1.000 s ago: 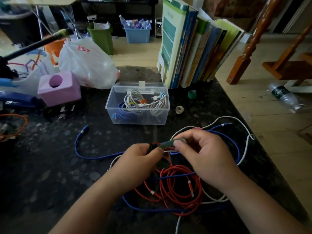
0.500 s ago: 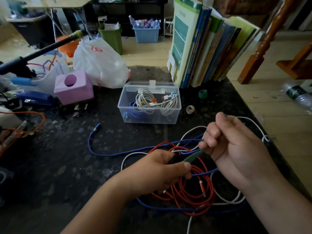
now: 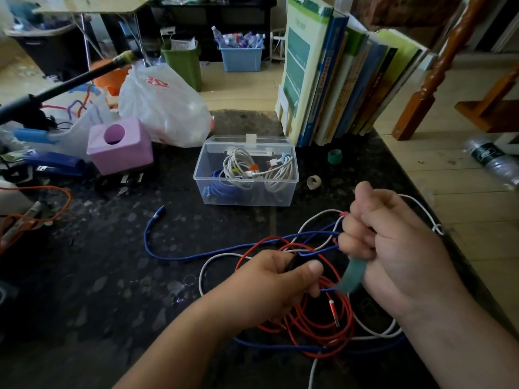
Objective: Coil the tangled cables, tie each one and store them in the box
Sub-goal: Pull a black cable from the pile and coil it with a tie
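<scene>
Coiled white and blue cables (image 3: 250, 169) already stowed in clear plastic box (image 3: 289, 189), open, at mid-counter. Red cable (image 3: 317, 318), blue cable (image 3: 179, 255) and white cable (image 3: 317, 220) left tangled loose on dark counter (image 3: 84, 276). Left hand (image 3: 269, 284) curled around something dark, unidentifiable. Right hand (image 3: 393, 248) fisted on green strap (image 3: 352, 276). Roughly halfway, judging by layout.
</scene>
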{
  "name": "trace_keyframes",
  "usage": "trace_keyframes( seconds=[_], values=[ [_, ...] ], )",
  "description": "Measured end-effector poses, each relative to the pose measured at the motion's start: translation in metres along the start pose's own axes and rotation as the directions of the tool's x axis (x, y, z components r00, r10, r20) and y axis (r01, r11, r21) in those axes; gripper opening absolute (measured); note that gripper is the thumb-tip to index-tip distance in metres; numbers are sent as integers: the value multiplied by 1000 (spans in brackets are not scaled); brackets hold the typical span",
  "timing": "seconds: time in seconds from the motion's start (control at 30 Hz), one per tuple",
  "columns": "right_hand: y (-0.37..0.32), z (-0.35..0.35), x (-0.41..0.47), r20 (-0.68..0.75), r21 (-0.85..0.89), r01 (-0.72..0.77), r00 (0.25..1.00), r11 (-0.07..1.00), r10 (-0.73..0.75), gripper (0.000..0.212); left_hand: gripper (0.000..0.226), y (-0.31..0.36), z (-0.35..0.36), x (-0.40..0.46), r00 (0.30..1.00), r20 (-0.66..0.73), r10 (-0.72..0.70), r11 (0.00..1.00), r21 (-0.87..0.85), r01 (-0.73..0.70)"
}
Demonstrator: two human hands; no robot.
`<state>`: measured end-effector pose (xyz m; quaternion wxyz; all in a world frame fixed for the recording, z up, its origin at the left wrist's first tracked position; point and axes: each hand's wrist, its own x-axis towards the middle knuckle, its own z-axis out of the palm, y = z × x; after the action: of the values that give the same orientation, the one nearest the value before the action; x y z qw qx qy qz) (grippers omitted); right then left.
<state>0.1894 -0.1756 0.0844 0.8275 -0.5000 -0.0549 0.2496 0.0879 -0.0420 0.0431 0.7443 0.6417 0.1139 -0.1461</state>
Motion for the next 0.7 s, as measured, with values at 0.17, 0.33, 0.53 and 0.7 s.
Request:
trace_keyframes(
  seconds=[0.17, 0.33, 0.53, 0.7],
  values=[
    [9, -3, -3, 37, -107, -205, 977, 973, 210, 21, 54, 1, -1, 6, 971, -236, 25, 999, 49, -14],
    [26, 2, -16, 212, -339, -89, 963, 937, 168, 29, 74, -3, -3, 12, 917, -398, -1, 999, -43, -17],
    [37, 6, -24, 339, -488, 89, 936, 868, 95, 20, 80, -7, -3, 15, 841, -511, -181, 935, -354, -14],
    [35, 2, -20, 378, -624, 210, 924, 753, 56, 23, 55, 8, -6, 11, 838, -471, -275, 721, -677, -144]
  ],
)
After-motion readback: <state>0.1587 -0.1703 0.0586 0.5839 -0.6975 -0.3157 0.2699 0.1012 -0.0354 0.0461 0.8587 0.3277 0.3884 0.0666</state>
